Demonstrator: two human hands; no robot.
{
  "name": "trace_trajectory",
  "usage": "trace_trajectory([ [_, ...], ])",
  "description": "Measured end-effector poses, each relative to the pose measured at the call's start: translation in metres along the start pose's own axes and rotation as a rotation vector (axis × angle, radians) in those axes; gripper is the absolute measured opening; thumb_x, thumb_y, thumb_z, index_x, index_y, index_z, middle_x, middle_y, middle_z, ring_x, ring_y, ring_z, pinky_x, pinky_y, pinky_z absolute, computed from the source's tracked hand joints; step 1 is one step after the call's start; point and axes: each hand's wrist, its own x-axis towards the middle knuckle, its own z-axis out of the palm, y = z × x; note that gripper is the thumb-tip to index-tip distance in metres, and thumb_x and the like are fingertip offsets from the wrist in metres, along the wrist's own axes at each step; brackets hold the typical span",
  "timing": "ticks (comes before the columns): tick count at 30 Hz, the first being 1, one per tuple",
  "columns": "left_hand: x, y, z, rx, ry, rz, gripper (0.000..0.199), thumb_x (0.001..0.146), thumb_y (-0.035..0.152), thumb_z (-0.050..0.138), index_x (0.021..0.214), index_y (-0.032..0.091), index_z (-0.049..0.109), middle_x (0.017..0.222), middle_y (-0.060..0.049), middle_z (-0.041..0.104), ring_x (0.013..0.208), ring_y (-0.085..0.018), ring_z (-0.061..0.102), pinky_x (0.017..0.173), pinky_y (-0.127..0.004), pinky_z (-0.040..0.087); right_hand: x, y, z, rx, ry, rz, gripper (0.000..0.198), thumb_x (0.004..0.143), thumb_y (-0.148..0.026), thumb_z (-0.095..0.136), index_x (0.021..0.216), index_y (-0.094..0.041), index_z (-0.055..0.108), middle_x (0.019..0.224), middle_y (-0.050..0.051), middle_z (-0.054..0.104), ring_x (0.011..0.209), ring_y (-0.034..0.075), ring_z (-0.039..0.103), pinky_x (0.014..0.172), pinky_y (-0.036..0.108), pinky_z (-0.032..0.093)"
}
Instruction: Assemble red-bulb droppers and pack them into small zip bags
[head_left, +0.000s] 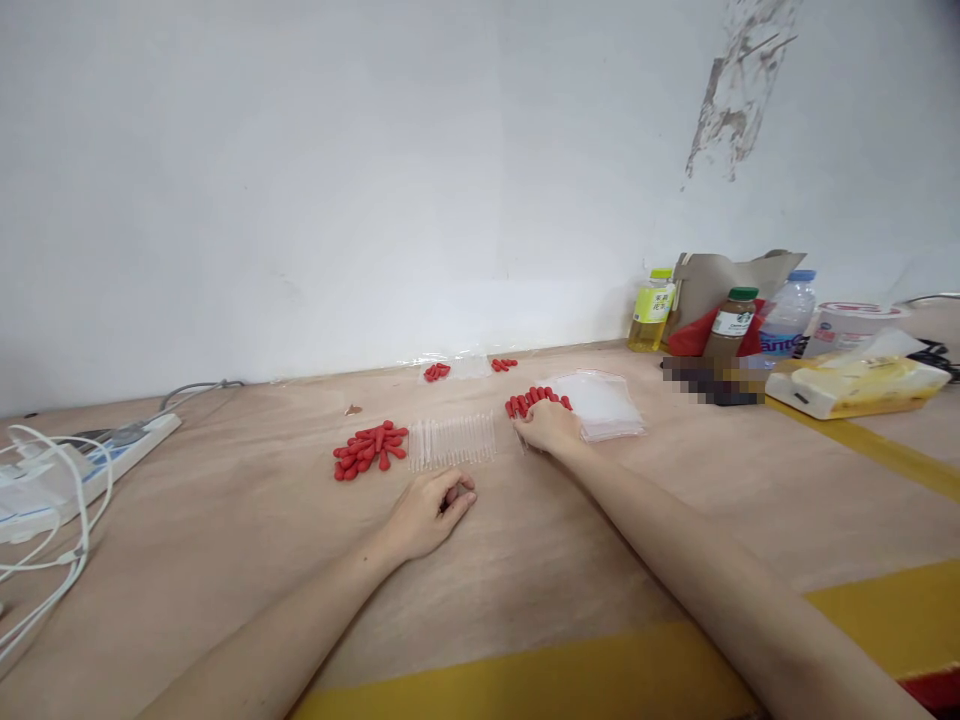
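A: Where are the clear tubes [452,442]?
B: In a row on the table [480,590], between the pile of red bulbs [367,450] and the right hand [551,428].
A: What does that hand hold?
B: It touches the red-topped droppers [538,396], beside the plastic bags [600,402]. Its fingertips are partly hidden, so I can't tell whether it grips one.
A: And the left hand [433,510]?
B: Released, fingers loosely curled, just on the tubes' near side.

The person's left hand [426,508] and right hand [553,424] are bare, as are the 2 slender forearms [667,520]; I notice 1 tiny spot [365,558] near the left wrist [384,545].
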Motion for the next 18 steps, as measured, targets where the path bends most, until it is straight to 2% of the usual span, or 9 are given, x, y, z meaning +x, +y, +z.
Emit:
trace_trajectory([
  [8, -0.001, 0.0, 0.002, 0.004, 0.003, -0.005, 0.013, 0.082, 0.023, 0.046, 0.084, 0.018, 0.057, 0.06, 0.003, 0.047, 0.055, -0.012, 0.045, 0.053, -0.022, 0.035, -0.006, -0.006, 0.002, -0.011, 0.043, -0.078, 0.031, 0.076, -0.041, 0.044, 0.082, -0.02, 0.065, 0.085, 0.008, 0.064, 0.083, 0.022, 0.059, 0.069, 0.032, 0.042],
  [12, 0.0, -0.001, 0.002, 0.037, 0.012, -0.009, 0.012, 0.081, 0.024, 0.046, 0.082, 0.018, 0.056, 0.062, 0.002, 0.05, 0.054, -0.012, 0.046, 0.053, -0.022, 0.035, -0.006, -0.023, 0.006, 0.005, -0.035, -0.134, 0.028, 0.076, -0.033, 0.045, 0.09, -0.017, 0.063, 0.094, 0.012, 0.063, 0.088, 0.025, 0.058, 0.068, 0.033, 0.044],
  [15, 0.001, -0.009, -0.01, 0.172, 0.137, -0.046, 0.012, 0.08, 0.024, 0.047, 0.073, 0.017, 0.054, 0.064, 0.0, 0.053, 0.058, -0.014, 0.049, 0.056, -0.024, 0.036, 0.004, -0.037, 0.012, -0.002, -0.108, -0.126, 0.029, 0.072, -0.025, 0.051, 0.095, -0.011, 0.062, 0.096, 0.017, 0.062, 0.087, 0.025, 0.059, 0.066, 0.03, 0.046],
  [18, 0.001, -0.027, -0.034, 0.427, 0.312, -0.171, 0.014, 0.077, 0.025, 0.051, 0.064, 0.017, 0.051, 0.065, -0.002, 0.054, 0.064, -0.018, 0.05, 0.062, -0.029, 0.036, 0.015, -0.047, 0.019, -0.011, -0.187, -0.116, 0.026, 0.066, -0.016, 0.056, 0.088, -0.006, 0.064, 0.082, 0.019, 0.064, 0.076, 0.025, 0.062, 0.061, 0.028, 0.047],
])
